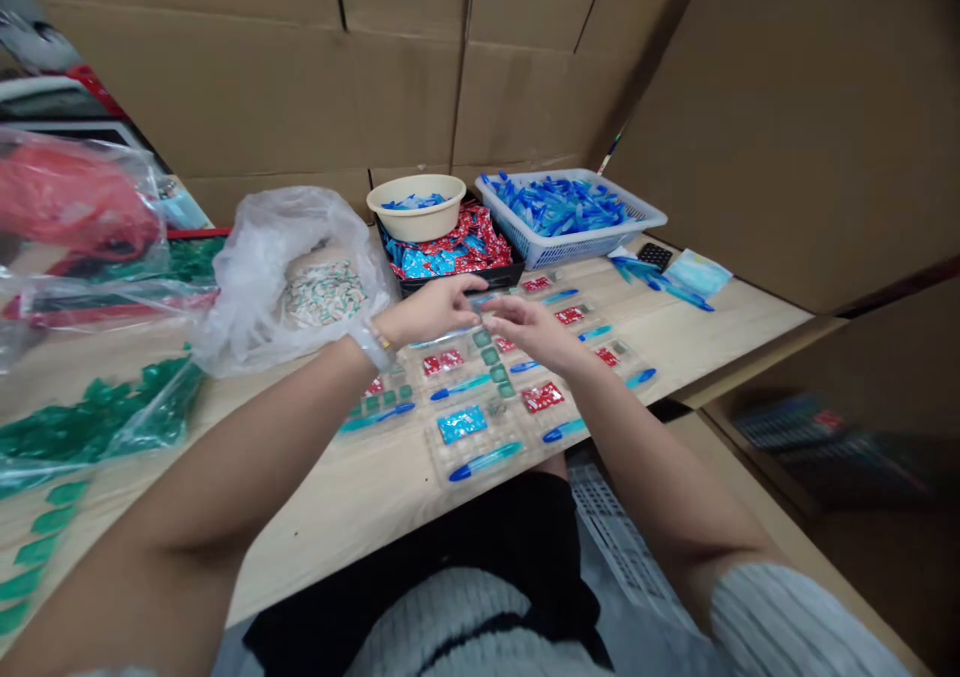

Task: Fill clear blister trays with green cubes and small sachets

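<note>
We see a smooth, pale wood desk [322, 497] running out toward six o'clock, with matt corrugated cardboard sheets [225, 77] rising at twelve. Glossy clear plastic trays [517, 427] lie at the centre, holding shiny foil sachets [541, 397]. At one o'clock we find a white plastic basket [525, 252] with a smooth mesh wall, beside a matt beige plastic bowl [420, 222] at twelve. A thin, crinkled polythene bag [247, 297] gleams at eleven.
</note>
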`<state>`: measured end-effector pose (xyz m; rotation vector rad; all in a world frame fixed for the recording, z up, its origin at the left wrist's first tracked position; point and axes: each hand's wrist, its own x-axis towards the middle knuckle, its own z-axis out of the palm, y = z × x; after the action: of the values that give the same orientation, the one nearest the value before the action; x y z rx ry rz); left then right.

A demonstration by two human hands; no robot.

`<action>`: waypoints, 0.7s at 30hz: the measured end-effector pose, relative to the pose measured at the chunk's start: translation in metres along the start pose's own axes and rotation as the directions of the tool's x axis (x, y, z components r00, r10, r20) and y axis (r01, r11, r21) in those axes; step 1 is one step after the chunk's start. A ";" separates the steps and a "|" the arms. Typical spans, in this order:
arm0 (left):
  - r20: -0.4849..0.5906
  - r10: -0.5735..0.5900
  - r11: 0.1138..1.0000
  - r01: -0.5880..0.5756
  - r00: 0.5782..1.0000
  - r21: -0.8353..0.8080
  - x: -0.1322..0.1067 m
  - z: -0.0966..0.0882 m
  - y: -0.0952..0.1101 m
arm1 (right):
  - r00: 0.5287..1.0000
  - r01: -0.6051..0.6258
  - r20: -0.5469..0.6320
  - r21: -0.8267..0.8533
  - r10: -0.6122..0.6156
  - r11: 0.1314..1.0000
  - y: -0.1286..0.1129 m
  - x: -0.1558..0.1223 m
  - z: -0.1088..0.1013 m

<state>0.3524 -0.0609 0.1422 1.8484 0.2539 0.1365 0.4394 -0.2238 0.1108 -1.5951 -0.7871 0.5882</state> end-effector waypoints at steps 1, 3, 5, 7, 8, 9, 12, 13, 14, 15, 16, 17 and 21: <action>-0.075 -0.002 1.000 0.003 0.997 0.009 0.003 0.001 0.005 | 1.000 -0.005 -0.020 0.050 0.006 0.999 -0.001 0.004 0.002; -0.218 0.053 0.994 -0.031 0.975 0.102 -0.004 0.007 0.001 | 0.986 -0.034 -0.156 0.178 0.063 0.983 0.008 0.006 0.007; -0.234 0.197 0.936 -0.113 0.952 0.332 -0.024 0.018 -0.021 | 0.935 -0.081 -0.297 0.351 0.193 0.933 0.031 -0.001 0.017; -0.070 0.302 0.798 -0.212 0.951 0.565 -0.046 0.032 -0.052 | 0.884 -0.150 -0.310 0.522 0.351 0.840 0.057 -0.013 0.030; 0.016 0.286 0.728 -0.227 0.958 0.647 -0.054 0.039 -0.068 | 0.868 -0.204 -0.266 0.578 0.418 0.790 0.068 -0.019 0.037; 0.065 0.245 0.664 -0.216 0.967 0.716 -0.060 0.044 -0.083 | 0.858 -0.268 -0.208 0.599 0.470 0.754 0.077 -0.026 0.042; 0.108 0.137 0.517 -0.164 0.985 0.840 -0.062 0.053 -0.112 | 0.844 -0.439 -0.153 0.353 0.514 0.826 0.088 -0.046 0.046; 0.115 0.131 0.485 -0.165 0.985 0.859 -0.060 0.054 -0.118 | 0.855 -0.449 -0.209 0.157 0.474 0.879 0.088 -0.052 0.043; 0.129 0.138 0.460 -0.179 0.982 0.870 -0.058 0.054 -0.121 | 0.878 -0.425 -0.276 -0.074 0.391 0.902 0.087 -0.058 0.038; 0.142 0.150 0.439 -0.195 0.978 0.877 -0.057 0.055 -0.124 | 0.909 -0.368 -0.316 -0.306 0.271 0.878 0.086 -0.063 0.033; 0.151 0.160 0.422 -0.206 0.975 0.883 -0.057 0.056 -0.126 | 0.940 -0.290 -0.310 -0.507 0.142 0.812 0.085 -0.067 0.028; 0.157 0.168 0.411 -0.214 0.973 0.886 -0.059 0.057 -0.128 | 0.965 -0.200 -0.262 -0.657 0.029 0.726 0.085 -0.069 0.025; 0.125 0.172 0.445 -0.191 0.977 0.875 -0.068 0.064 -0.139 | 0.986 0.118 0.049 -0.882 -0.161 0.457 0.092 -0.058 0.025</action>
<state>0.2865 -0.0993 -0.0074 2.9585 0.0981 0.1478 0.3988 -0.2580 0.0126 -2.4522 -1.3073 -0.0596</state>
